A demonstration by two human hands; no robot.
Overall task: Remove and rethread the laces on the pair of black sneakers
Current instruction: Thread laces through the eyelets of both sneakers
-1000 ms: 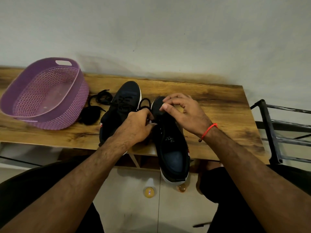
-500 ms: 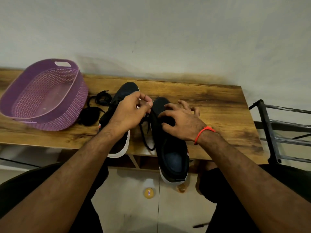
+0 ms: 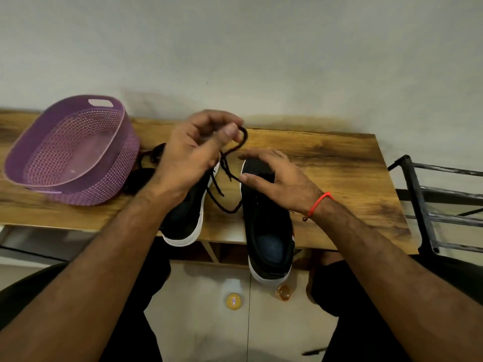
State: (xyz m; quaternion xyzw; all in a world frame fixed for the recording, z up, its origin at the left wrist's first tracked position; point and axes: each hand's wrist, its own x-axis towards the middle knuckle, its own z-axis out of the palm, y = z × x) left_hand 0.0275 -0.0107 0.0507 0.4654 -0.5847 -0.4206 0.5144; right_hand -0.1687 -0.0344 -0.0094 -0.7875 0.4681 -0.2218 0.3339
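We're seeing a purple basket (image 3: 70,150) sitting upper left on the table (image 3: 339,163). Left hand (image 3: 190,150) is pinching a black lace (image 3: 230,163) at center, above the left sneaker (image 3: 188,218). Right hand (image 3: 277,181) is resting, fingers relaxed, on the right sneaker (image 3: 266,231).

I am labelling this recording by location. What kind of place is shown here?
Probably a room in a home: a wooden table against a plain wall, a purple plastic basket on it, and a tiled floor below.
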